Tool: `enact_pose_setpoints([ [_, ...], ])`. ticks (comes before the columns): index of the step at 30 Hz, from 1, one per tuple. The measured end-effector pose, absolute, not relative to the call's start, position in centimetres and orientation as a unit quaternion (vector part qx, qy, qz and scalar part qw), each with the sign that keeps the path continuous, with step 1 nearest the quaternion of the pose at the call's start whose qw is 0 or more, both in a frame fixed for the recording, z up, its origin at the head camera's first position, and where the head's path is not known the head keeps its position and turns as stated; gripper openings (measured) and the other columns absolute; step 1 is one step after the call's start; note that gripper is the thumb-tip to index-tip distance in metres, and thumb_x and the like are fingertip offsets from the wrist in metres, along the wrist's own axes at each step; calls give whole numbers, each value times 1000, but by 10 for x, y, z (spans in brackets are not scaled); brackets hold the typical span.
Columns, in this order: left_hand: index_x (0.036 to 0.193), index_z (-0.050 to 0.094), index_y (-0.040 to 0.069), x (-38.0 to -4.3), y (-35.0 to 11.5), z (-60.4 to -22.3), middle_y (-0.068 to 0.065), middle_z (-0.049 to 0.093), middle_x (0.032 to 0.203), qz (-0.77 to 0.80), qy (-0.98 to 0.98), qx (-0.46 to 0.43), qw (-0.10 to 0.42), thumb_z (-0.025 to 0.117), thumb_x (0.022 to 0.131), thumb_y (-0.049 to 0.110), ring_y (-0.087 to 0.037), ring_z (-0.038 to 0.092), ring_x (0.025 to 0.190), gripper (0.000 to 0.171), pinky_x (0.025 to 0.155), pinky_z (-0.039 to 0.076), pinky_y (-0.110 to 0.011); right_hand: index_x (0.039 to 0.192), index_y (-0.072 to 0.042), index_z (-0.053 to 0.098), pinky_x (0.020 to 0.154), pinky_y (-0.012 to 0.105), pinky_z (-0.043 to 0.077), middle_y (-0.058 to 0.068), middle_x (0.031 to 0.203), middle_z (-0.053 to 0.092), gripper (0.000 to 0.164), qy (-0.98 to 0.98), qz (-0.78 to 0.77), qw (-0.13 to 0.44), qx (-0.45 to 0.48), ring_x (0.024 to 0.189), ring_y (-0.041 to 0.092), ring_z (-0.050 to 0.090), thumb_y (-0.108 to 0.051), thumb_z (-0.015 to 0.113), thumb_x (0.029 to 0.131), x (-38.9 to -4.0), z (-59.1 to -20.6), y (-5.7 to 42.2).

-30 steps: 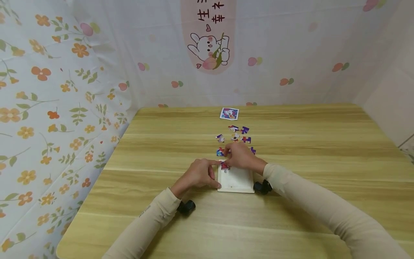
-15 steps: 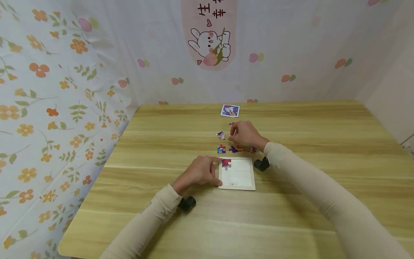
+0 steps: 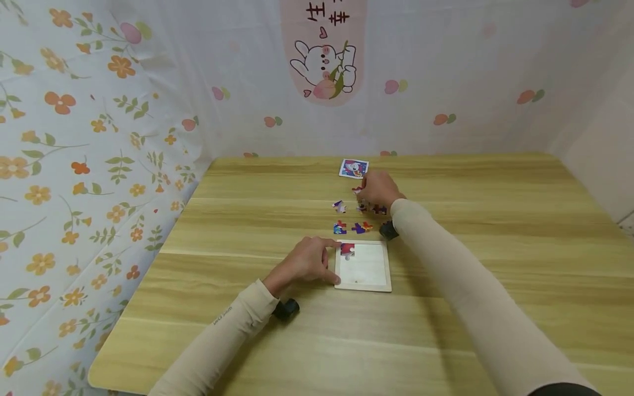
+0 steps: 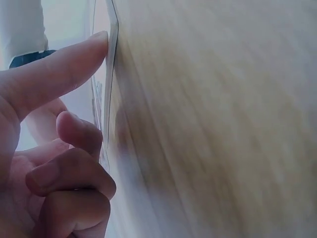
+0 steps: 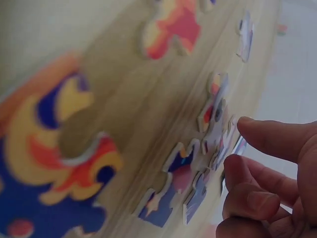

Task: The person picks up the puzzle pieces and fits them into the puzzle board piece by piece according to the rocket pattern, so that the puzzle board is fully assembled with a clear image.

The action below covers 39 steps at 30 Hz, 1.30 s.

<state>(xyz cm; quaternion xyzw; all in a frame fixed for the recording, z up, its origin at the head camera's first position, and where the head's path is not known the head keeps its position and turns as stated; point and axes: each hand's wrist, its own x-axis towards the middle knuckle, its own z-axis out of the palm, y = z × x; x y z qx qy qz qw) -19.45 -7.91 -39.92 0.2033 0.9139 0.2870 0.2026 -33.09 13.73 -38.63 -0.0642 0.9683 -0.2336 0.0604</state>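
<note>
Your left hand [image 3: 305, 261] is at the 9 o'clock side of the tray [image 3: 366, 273], forefinger at the corner between 10 and 11, thumb at the one between 7 and 8. Those two fingers are spread wide, the others curled in. Touching both ends of one side would probably stop the tray from sliding or turning, and it leaves the floor of the tray in plain sight. The placed piece [image 3: 347, 249] sits in the 10-to-11 corner, straight edges along the rim, tab towards 6; that corner likely helps hold it square.

Your right hand [image 3: 380, 188] is beyond the tray, between 12 and 1, over the loose pieces [image 3: 362, 227] on the counter [image 3: 346, 341]. Its thumb and forefinger are narrow, with a slim gap and no piece visible in it; such a small span suits thin, flat shapes. Just by the tips, towards 9, is a red-and-white piece [image 3: 357, 190]; whether you touch it cannot be told.

The loose pieces lie spread out between 11 and 1, probably to make each easy to see and pick. The card [image 3: 352, 168] lies past them at 12, face up, seemingly there to be looked at without crowding your hands.
</note>
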Motion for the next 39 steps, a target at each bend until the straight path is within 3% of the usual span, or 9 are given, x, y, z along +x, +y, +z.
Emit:
enact_pose_setpoints([
  [10,138,61,10,-193,-78,-399,2,55,59,290,913,197,208,93,70,24,-10,46,53,76,50,33,-23,87,-2,70,63,32,48,11,85,68,18,969,-231,76,-35,72,23,60,-20,74,87,-339,-392,135],
  [20,138,61,12,-193,-79,-402,3,55,58,283,916,196,204,93,71,25,-10,47,53,76,50,33,-23,91,-4,63,63,34,46,14,92,65,8,969,-238,44,-47,78,26,58,-12,62,92,-341,-397,136],
  [27,137,62,12,-192,-78,-401,2,54,58,289,915,192,205,93,71,24,-10,46,53,75,49,32,-24,88,-6,65,63,35,44,13,93,65,4,967,-247,33,-54,80,27,56,-10,63,88,-339,-394,138],
  [32,137,62,12,-191,-78,-402,3,54,58,286,916,196,200,93,70,25,-9,46,53,75,50,32,-23,89,-3,71,65,34,46,17,97,69,11,949,-313,22,-43,82,29,57,-6,61,89,-340,-396,143],
  [39,138,61,12,-191,-78,-401,3,53,58,285,917,194,200,92,71,24,-9,45,53,75,50,32,-23,100,0,75,69,31,45,17,110,68,15,898,-437,55,10,86,24,54,-8,67,91,-339,-393,151],
])
